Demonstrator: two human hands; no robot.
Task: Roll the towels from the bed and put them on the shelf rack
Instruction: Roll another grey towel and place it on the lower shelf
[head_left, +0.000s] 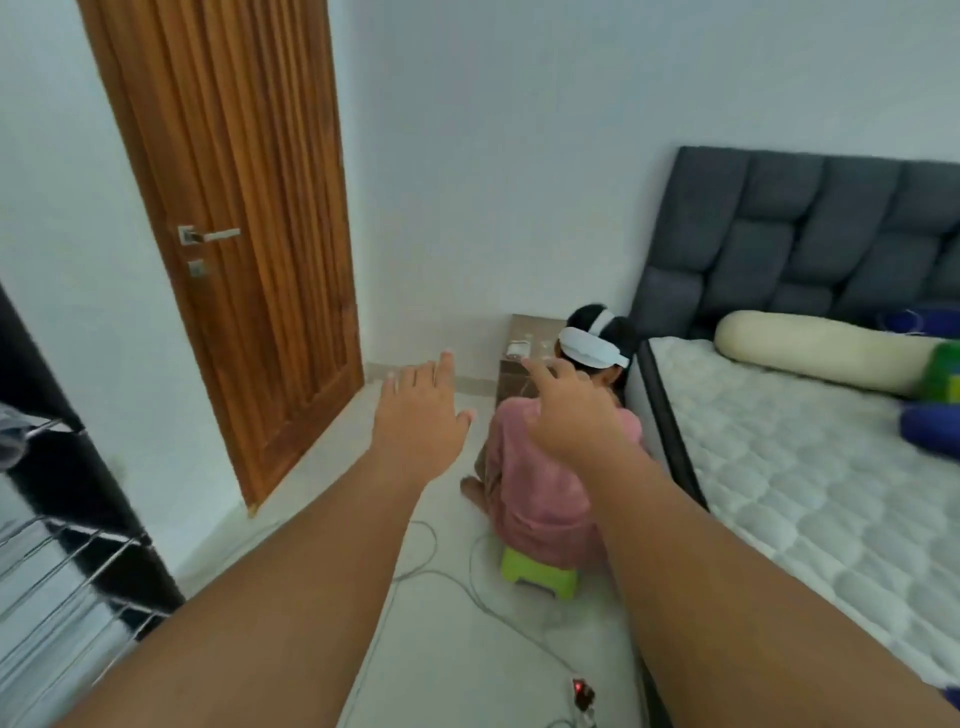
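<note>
Both my arms reach forward over the floor. My left hand (423, 410) is open, palm down, fingers spread, holding nothing. My right hand (571, 410) is open too, fingers loosely curled downward, empty. The bed (810, 467) with a bare quilted white mattress lies on the right. Blue fabric items (930, 428) lie near its far right edge; I cannot tell whether they are towels. A wire shelf rack (62, 561) with chrome bars stands at the left edge, a grey cloth (10, 431) on its upper level.
A person in a pink top (545, 483) sits on a green stool (537, 571) beside the bed, wearing a white headset. White cables (441, 571) and a power strip (583, 693) lie on the floor. A wooden door (234, 234) stands at left, a bolster pillow (821, 351) on the bed.
</note>
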